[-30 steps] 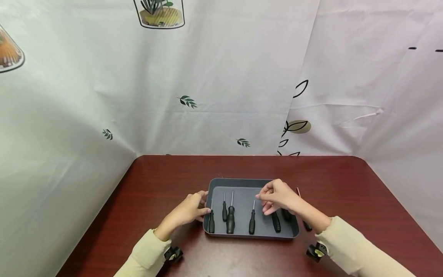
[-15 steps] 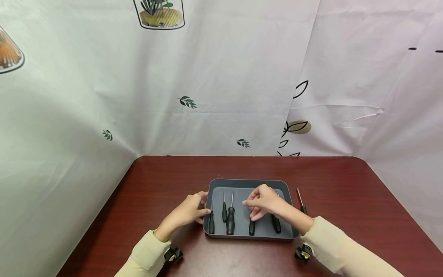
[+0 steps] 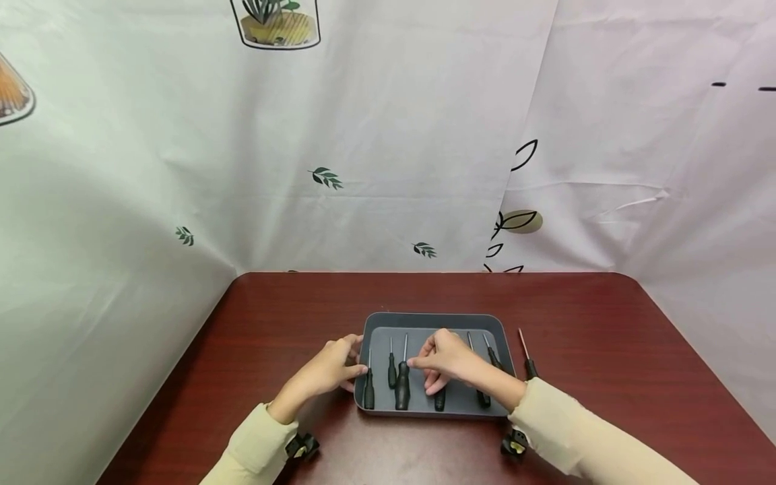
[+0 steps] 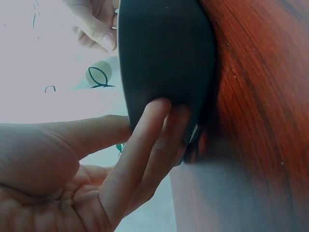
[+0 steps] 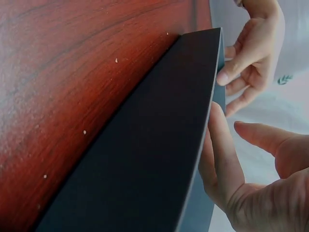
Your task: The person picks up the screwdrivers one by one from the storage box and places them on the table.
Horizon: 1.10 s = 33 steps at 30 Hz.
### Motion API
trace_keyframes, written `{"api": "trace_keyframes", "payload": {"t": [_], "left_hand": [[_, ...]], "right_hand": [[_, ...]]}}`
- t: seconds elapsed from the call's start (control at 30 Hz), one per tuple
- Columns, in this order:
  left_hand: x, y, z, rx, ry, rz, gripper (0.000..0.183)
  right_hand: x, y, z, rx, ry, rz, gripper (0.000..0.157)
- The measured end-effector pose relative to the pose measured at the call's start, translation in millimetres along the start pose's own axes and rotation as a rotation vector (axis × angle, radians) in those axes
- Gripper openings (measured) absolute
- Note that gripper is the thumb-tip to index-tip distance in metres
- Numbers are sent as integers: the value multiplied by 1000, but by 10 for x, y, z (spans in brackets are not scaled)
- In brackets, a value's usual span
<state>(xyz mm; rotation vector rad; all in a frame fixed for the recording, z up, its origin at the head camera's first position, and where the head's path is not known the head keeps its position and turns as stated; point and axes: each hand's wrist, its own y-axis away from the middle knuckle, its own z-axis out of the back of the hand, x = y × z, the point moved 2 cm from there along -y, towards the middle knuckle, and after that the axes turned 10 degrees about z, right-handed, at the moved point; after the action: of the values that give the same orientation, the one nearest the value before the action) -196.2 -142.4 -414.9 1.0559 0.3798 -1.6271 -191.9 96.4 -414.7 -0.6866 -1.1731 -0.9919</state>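
Left hand point(image 3: 330, 367): pinching the wall of the tray point(image 3: 433, 321) at nine o'clock, thumb at rim; right hand point(image 3: 445, 358): over the tray's middle, fingers loosely bent, nothing visibly held, thumb tip by the thick screwdriver point(image 3: 403, 391) at eight o'clock, contact indeterminable. Head view alone lists contents: six screwdrivers point(image 3: 392, 372) in the tray, handles toward six o'clock, a seventh screwdriver point(image 3: 530, 368) outside on the table point(image 3: 273, 323) at three. Left wrist view adds left fingers point(image 4: 145, 150) against the outer wall; right wrist view, a gap between right thumb point(image 5: 263, 137) and fingers.
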Motion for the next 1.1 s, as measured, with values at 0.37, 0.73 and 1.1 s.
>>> {"api": "trace_keyframes", "payload": {"t": [0.37, 0.73, 1.1], "left_hand": [[28, -28, -6, 5, 11, 0, 60], [19, -13, 4, 6, 23, -17, 60], [25, -32, 6, 13, 29, -12, 60]], "right_hand": [[-2, -9, -125, -31, 25, -20, 24], [-2, -65, -218, -3, 52, -26, 22], [-39, -112, -253, 10, 84, 4, 25]]}}
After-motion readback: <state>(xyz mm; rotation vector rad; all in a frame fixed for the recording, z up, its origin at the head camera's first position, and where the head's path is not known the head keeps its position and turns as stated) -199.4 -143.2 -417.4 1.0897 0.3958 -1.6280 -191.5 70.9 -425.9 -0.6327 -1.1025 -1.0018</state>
